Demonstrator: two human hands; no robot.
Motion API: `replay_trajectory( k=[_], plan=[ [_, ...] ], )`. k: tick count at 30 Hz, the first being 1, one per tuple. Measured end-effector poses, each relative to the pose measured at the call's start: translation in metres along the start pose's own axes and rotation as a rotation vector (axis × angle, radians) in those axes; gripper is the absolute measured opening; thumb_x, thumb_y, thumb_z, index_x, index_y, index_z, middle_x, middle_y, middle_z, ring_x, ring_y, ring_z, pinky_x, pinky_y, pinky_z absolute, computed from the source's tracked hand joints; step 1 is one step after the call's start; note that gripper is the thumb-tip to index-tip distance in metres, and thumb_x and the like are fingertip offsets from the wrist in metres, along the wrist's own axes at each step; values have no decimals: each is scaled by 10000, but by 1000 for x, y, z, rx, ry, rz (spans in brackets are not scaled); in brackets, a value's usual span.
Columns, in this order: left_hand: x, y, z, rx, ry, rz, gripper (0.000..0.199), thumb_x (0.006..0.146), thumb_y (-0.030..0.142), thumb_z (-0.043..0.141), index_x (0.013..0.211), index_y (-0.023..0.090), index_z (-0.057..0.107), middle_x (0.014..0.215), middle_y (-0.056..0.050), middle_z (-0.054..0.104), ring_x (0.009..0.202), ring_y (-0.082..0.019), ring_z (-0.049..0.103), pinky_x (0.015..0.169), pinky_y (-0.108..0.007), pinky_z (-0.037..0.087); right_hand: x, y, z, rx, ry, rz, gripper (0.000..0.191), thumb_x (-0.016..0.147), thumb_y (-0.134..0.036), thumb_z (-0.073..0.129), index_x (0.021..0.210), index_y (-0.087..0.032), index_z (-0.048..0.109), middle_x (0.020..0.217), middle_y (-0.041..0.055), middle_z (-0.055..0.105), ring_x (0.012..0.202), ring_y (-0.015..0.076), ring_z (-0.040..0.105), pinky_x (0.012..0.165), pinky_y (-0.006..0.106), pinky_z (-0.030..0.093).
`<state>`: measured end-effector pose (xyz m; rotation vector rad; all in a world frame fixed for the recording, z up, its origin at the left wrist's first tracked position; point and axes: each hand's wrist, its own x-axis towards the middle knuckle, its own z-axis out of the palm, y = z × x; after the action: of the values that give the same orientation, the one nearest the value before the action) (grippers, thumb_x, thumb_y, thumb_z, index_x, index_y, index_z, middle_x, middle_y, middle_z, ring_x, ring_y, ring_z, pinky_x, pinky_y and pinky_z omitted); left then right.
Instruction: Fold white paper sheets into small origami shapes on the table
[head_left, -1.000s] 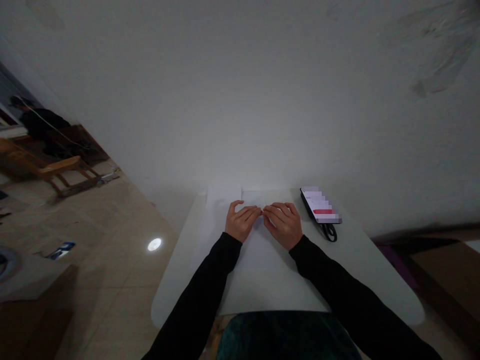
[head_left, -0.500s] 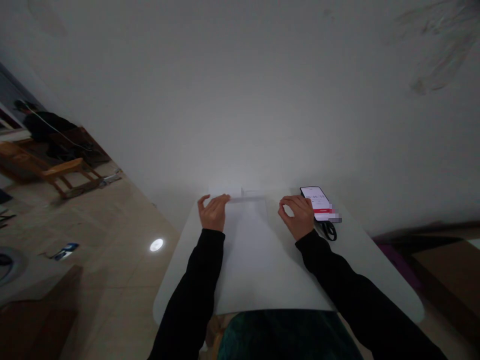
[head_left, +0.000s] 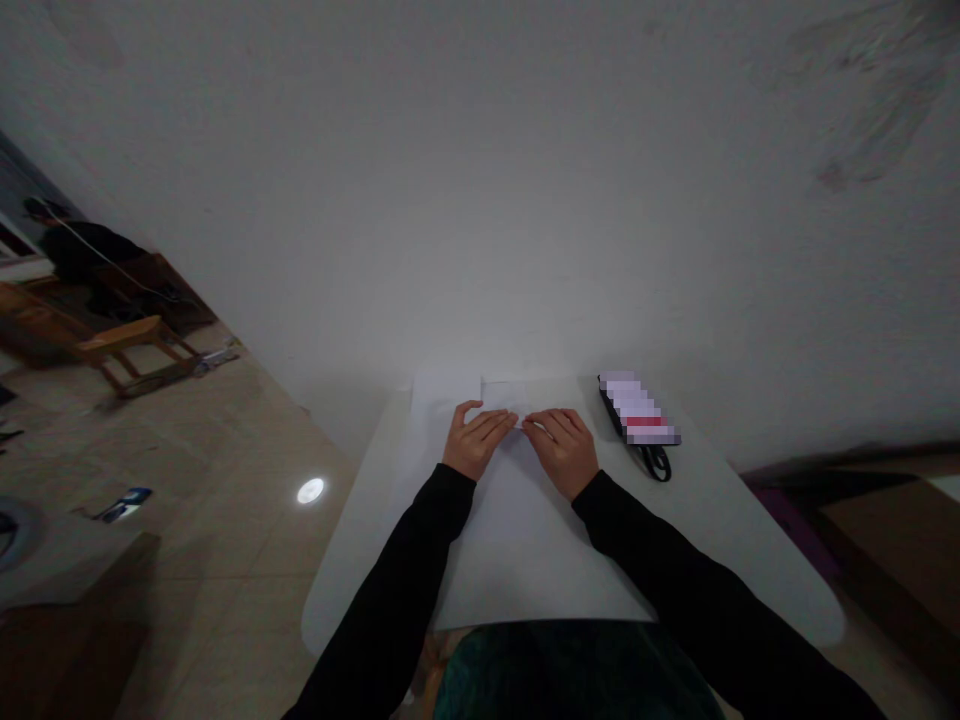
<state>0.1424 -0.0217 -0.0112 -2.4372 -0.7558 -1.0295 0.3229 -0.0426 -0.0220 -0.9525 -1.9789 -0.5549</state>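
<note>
Fingertips bunched narrow and almost meeting, here are the left hand (head_left: pixel 471 440) and the right hand (head_left: pixel 561 452) above the white paper (head_left: pixel 510 500), and whether they pinch its edge I can't tell! That paper lies below the grip, reaching toward the body, and out to the paper's right sit a lit phone (head_left: pixel 637 410) and its black cord (head_left: pixel 658 464).

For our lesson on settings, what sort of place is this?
Probably a plain indoor room, perhaps in a home: a white table by a pale wall, and a wooden chair on a tiled floor.
</note>
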Motion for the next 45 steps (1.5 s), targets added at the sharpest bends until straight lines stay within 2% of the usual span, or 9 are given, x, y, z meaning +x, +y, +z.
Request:
replay_trajectory(
  k=[8, 18, 22, 30, 34, 36, 39, 42, 45],
  plan=[
    [2, 12, 6, -44, 16, 27, 235, 897, 148, 425, 1082, 208, 558, 1043, -35, 677, 997, -132, 612, 939, -377, 394, 0, 1, -2, 5, -1, 34, 163, 852, -125, 505, 768, -181, 633, 785, 45, 641, 787, 152, 549, 718, 317, 394],
    [6, 8, 6, -32, 12, 66, 162, 873, 176, 477, 1008, 182, 567, 969, -35, 691, 925, -125, 627, 882, -344, 424, -1, 2, -2, 17, -15, 15, 161, 860, -125, 497, 802, -184, 635, 777, 35, 642, 780, 144, 558, 726, 313, 384],
    [6, 7, 8, -15, 14, 34, 147, 871, 176, 462, 962, 187, 576, 895, -29, 697, 858, -123, 636, 854, -341, 436, 0, 1, -4, 27, -22, 0, 162, 862, -117, 491, 834, -188, 634, 788, 30, 647, 797, 142, 566, 743, 314, 372],
    [3, -13, 1, 47, 55, -35, 115, 841, 163, 494, 913, 200, 576, 846, -6, 704, 810, -118, 648, 822, -344, 436, 5, 1, -6, 17, -14, 43, 149, 866, -140, 496, 786, -187, 613, 777, 18, 664, 790, 139, 589, 772, 325, 355],
    [-3, -25, -9, 63, 95, -26, 90, 826, 155, 516, 788, 207, 578, 827, 15, 710, 770, -108, 654, 802, -338, 434, 5, 5, -8, 58, 34, 75, 143, 861, -153, 512, 775, -195, 619, 782, 10, 672, 762, 132, 598, 785, 320, 358],
    [-8, -34, -15, 84, 145, -78, 123, 822, 140, 513, 741, 207, 578, 827, 21, 711, 764, -106, 654, 801, -337, 428, 5, 9, -10, 80, 82, 125, 137, 856, -158, 521, 783, -202, 628, 788, 10, 675, 755, 133, 600, 772, 318, 366],
    [-15, -47, -22, 158, 280, -273, 133, 824, 156, 511, 756, 211, 611, 765, 9, 707, 701, -123, 649, 781, -352, 419, 3, 18, -13, 93, 190, 220, 114, 840, -165, 548, 781, -205, 637, 780, 12, 675, 742, 141, 599, 739, 319, 378],
    [-17, -49, -24, 161, 400, -427, 123, 833, 199, 515, 807, 206, 635, 728, -4, 698, 655, -136, 636, 742, -346, 425, 2, 22, -14, 104, 224, 224, 79, 821, -164, 580, 804, -208, 644, 795, 12, 677, 739, 139, 595, 728, 314, 388],
    [-10, -35, -20, 73, 321, -353, 112, 829, 231, 539, 898, 197, 621, 902, -42, 701, 809, -153, 642, 773, -335, 427, 3, 17, -14, 100, 182, 157, 81, 811, -147, 591, 832, -207, 642, 817, 17, 678, 776, 141, 592, 733, 308, 394]
  ],
)
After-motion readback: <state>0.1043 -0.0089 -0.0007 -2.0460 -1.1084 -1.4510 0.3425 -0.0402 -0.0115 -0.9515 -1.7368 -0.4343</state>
